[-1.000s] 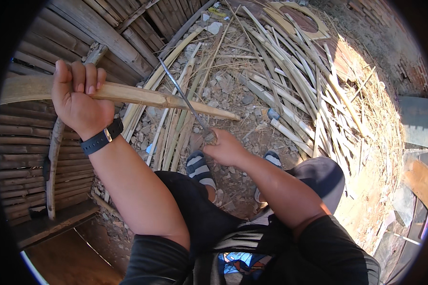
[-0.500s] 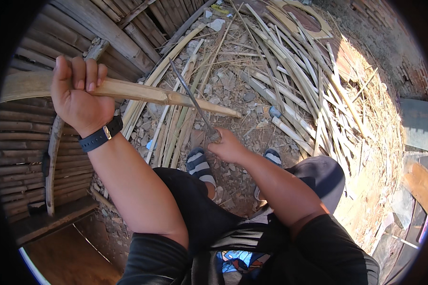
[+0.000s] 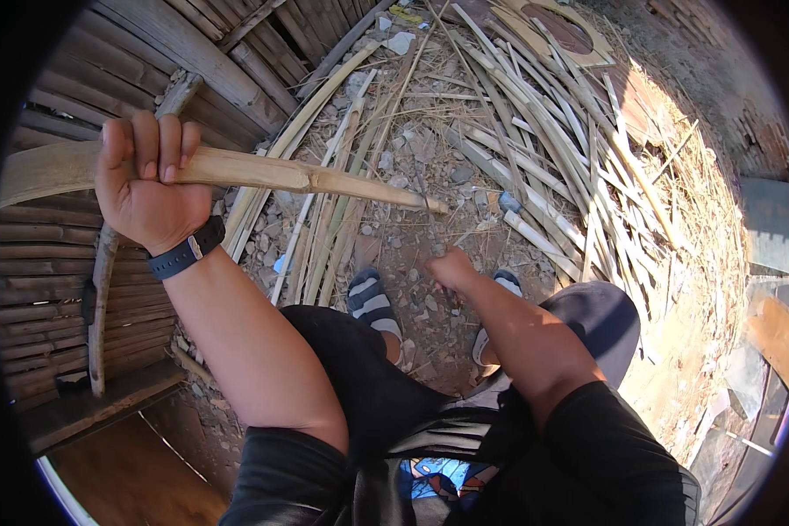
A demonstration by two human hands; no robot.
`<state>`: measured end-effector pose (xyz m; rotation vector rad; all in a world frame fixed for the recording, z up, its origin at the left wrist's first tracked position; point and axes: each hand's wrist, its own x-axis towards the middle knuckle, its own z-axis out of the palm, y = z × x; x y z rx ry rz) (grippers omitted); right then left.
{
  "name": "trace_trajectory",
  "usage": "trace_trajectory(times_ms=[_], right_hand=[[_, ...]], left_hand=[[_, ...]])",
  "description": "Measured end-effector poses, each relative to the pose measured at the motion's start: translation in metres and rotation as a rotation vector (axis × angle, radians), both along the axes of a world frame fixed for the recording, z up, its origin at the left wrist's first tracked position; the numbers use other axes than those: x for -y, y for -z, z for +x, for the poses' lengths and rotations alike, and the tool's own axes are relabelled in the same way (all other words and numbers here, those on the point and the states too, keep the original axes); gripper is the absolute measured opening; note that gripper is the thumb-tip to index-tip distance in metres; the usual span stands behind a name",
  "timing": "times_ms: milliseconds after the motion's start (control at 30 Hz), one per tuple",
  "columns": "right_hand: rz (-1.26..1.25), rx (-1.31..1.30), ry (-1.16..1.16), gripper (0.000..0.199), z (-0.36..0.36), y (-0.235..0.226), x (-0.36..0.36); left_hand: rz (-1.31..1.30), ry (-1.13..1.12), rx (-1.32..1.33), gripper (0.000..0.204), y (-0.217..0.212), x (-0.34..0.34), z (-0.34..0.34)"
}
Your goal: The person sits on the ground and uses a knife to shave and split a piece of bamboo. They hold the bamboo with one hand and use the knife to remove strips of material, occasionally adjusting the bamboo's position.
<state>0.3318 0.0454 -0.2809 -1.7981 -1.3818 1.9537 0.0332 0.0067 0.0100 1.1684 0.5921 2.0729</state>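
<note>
Your left hand (image 3: 158,197) wraps its fingers around the bamboo (image 3: 245,169), which slants across in front of you, its narrow tip above your right hand (image 3: 451,266). Those right fingers look curled; you cannot tell what they pinch. This seems a steadying step, so the next move calls for a firm left grip. The wall (image 3: 48,294) crowds your left, strips (image 3: 579,188) clutter the right, and your feet (image 3: 370,302) sit close below.

Pale split bamboo strip (image 3: 247,169), long, gently curved, broad at left, a node partway along, tapering to a narrow tip at right, raised above ground (image 3: 412,302)
</note>
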Motion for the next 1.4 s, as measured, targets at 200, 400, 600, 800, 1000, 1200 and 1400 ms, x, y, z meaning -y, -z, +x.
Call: trace_trajectory(times_ms=[200,400,600,800,1000,1200,1400], right_hand=[[0.272,-0.208,-0.182,0.038,-0.024,-0.040,0.014],[0.007,-0.001,-0.026,0.023,0.006,0.008,0.018],[0.057,-0.187,0.221,0.026,0.003,-0.055,-0.003],[0.282,-0.562,0.424,0.016,0.048,-0.193,-0.056],[0.663,-0.655,0.590,0.010,0.156,-0.244,-0.074],[0.686,-0.816,1.017,0.010,0.228,-0.251,-0.087],[0.602,-0.832,1.056,0.021,0.275,-0.227,-0.105]], left_hand=[[-0.012,-0.069,-0.011,0.036,-0.007,-0.003,0.009],[-0.081,-0.251,0.020,0.037,-0.003,-0.001,-0.002],[-0.030,-0.254,-0.003,0.037,-0.035,0.016,0.004],[0.086,-0.192,-0.060,0.036,-0.072,0.035,0.025],[0.151,-0.178,0.032,0.030,-0.104,0.000,0.100],[0.163,0.121,0.201,0.028,-0.084,-0.134,0.214],[-1.005,0.328,-1.248,0.103,0.058,-0.186,0.217]])
